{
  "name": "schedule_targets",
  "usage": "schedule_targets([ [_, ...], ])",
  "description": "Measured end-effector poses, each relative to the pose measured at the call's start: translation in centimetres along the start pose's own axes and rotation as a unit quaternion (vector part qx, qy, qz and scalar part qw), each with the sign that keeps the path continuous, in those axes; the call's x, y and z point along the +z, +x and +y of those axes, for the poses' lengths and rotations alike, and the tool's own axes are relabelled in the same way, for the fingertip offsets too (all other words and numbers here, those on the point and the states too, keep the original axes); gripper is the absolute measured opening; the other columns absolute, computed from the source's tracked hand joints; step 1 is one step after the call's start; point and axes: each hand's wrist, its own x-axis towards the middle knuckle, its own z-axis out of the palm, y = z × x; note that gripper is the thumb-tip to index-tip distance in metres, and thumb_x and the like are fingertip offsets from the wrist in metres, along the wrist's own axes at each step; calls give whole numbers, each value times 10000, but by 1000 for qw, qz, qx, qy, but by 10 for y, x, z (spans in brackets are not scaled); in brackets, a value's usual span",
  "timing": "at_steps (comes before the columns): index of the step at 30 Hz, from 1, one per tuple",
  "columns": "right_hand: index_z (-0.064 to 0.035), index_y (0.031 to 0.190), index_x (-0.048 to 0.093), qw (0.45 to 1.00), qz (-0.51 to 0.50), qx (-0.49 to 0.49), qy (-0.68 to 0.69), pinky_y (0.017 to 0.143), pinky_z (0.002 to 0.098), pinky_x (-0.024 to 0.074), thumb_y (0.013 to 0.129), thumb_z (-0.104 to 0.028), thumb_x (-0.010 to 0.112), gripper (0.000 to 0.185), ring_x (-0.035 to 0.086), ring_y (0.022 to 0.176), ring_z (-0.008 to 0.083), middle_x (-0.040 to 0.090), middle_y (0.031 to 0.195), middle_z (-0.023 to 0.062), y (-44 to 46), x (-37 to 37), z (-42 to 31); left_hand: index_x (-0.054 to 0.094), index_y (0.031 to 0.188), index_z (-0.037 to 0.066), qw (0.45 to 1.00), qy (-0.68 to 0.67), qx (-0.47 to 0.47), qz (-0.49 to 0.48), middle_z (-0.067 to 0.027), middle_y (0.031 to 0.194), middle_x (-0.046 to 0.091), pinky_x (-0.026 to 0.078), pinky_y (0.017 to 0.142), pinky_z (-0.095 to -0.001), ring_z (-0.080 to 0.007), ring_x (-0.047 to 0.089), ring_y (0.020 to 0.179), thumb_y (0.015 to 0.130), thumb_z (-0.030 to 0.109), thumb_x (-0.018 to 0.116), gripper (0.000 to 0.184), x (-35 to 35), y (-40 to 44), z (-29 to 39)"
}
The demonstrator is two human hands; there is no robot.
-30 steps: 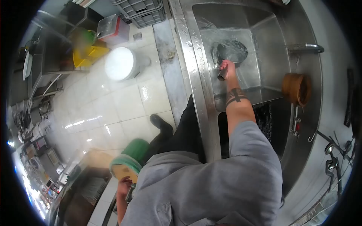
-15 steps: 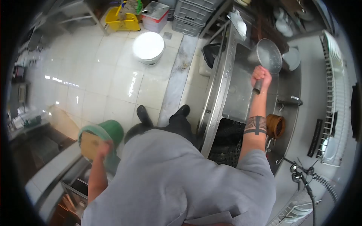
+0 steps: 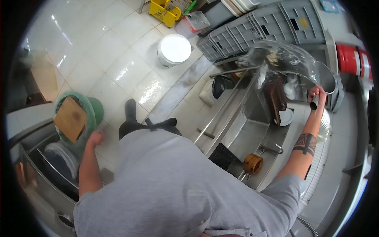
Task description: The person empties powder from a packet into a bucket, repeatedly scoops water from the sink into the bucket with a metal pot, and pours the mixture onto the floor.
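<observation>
My right hand, at the upper right, is closed round the handle of a metal ladle-like pan. A sheet of water flies out of the pan to the left, in front of grey crates. My left hand hangs at the left with its fingers curled; whether they hold anything is too small to tell. Near it stands a green bin with a liner and a brown cardboard piece in its mouth.
Below the water are the metal sink, a faucet and a wooden steamer. Grey crates stand at the top. On the tiled floor are a white bucket and a yellow mop bucket. Red containers sit at the right.
My right hand has lifted the pan out of the sink and swung it up and right, and water now streams from it. The view has turned. My left hand stays near the green bin.
</observation>
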Motion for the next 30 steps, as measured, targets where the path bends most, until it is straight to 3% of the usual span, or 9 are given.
schedule_targets([
  [3,-122,674,437,994,71,-21,-85,403,263,402,869,-94,509,210,426,440,92,408,526,-34,19,8,-41,581,1100,59,979,121,164,-17,-60,847,629,499,625,-392,-181,615,727,758,63,582,342,15,20,-47],
  [8,-129,685,464,957,101,-44,-268,425,266,411,849,-128,536,179,442,466,83,436,572,-41,41,23,-101,627,988,24,988,-148,-33,43,-91,718,595,462,497,-336,-194,574,593,702,64,585,291,33,-48,34],
  [13,-82,760,511,872,208,-219,-385,425,273,444,797,-111,591,93,476,484,107,473,602,0,36,73,-119,616,986,13,990,-124,-34,56,-77,697,581,434,482,-313,-177,545,569,730,67,565,266,35,-50,47],
  [18,23,825,560,641,310,-350,-609,635,382,511,739,-229,624,274,621,612,211,617,668,148,28,72,-119,617,1047,4,992,-92,-33,80,-66,697,586,430,492,-306,-158,540,578,735,69,565,322,25,-70,74],
  [23,58,1003,572,656,456,-270,-537,768,403,498,755,-256,595,401,655,698,280,648,690,175,54,-44,29,595,1088,37,992,-116,-21,41,-43,786,635,457,522,-288,-142,600,676,737,57,594,352,23,-78,79],
  [24,49,1093,521,646,452,-380,-484,663,408,523,773,-179,587,399,644,625,273,646,707,190,84,-108,92,595,1088,37,992,-110,-23,49,-43,786,635,457,522,-288,-142,600,676,737,57,594,352,24,-82,81],
  [26,25,1021,487,815,391,-327,-276,358,344,441,791,-51,538,248,516,415,200,507,564,122,52,-116,237,649,1073,35,997,-53,-19,51,-93,739,622,441,499,-305,-154,562,592,719,67,588,361,29,-92,82],
  [28,-12,714,507,926,336,-124,-121,388,350,431,789,-68,513,94,467,419,188,473,545,77,18,-148,355,654,1071,36,999,-14,-15,50,-95,732,626,450,507,-308,-156,567,593,708,70,590,370,33,-100,79],
  [30,-2,676,516,927,365,67,-59,467,310,460,786,-98,514,146,499,497,194,503,578,74,9,-209,462,655,1071,31,999,24,-23,21,-108,767,644,480,534,-315,-167,593,609,696,75,589,383,32,-115,76],
])
